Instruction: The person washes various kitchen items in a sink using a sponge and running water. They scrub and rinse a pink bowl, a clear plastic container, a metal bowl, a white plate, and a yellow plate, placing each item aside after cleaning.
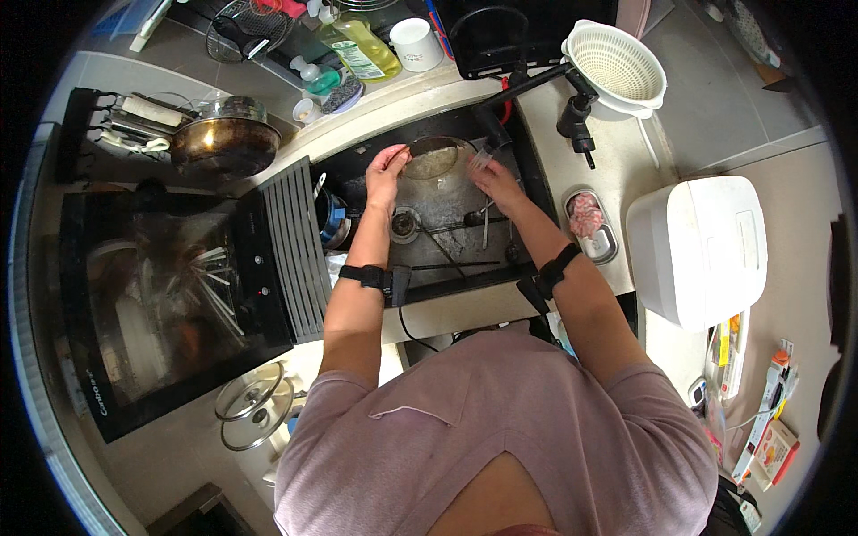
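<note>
In the dark sink point(489, 244) my left hand point(389, 171) is at the left rim of a round bowl or pan point(432, 161), with its fingers pinched together. What the fingers hold is too small to tell. My right hand point(495, 179) is at the right, by the black faucet point(496, 130), with a small clear item point(481, 159) at its fingertips. Below the hands lie a metal spoon point(474, 218), chopsticks point(439, 249) and other utensils on the sink bottom, near the drain strainer point(403, 224).
Right of the sink stand a metal tray of raw meat point(586, 216), a white colander point(620, 67) and a white lidded container point(697, 251). Behind it are a dish soap bottle point(362, 50) and a white cup point(415, 45). Left are a slatted rack point(288, 251) and a hanging pot point(224, 144).
</note>
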### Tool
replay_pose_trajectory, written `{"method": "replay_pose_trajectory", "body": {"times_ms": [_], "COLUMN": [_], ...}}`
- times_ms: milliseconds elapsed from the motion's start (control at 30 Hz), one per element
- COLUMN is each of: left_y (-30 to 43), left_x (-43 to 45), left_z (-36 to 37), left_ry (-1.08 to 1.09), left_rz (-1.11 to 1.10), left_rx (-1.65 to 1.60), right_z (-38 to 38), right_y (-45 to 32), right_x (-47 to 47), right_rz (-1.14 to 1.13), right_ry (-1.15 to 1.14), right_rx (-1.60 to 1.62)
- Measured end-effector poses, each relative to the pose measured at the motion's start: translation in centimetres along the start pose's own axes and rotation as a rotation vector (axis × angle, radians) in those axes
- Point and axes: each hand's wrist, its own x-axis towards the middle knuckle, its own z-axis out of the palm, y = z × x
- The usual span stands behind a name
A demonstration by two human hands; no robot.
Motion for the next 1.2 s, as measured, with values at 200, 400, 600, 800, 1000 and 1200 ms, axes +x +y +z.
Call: {"method": "replay_pose_trajectory", "body": {"times_ms": [200, 400, 600, 800, 1000, 1200], "left_y": [-5.4, -10.1, -13.5, -8.9, -0.9, 1.5], "left_x": [-3.0, -4.3, -2.2, -0.3, 0.0, -0.3], "left_z": [3.3, 8.3, 9.3, 6.1, 2.8, 0.9], "left_ry": [0.16, 0.229, -0.071, -0.01, 0.052, -0.077], "left_rz": [-0.507, -0.702, -0.722, -0.441, -0.2, 0.015], "left_rx": [-0.436, -0.677, -0.553, -0.706, -0.246, 0.545], "right_z": [-0.9, -0.4, -0.6, -0.8, 0.7, 0.6], "right_y": [-2.5, -3.4, -4.5, -4.1, -1.1, 0.1], "right_x": [-2.0, -3.6, -2.9, -1.8, 0.5, 2.5], "right_rz": [0.128, 0.329, -0.023, -0.123, 0.364, 0.062], "right_ry": [0.141, 0.255, 0.419, 0.293, 0.15, 0.232], "right_rx": [-0.141, -0.061, -0.993, -0.384, 0.001, -0.403]}}
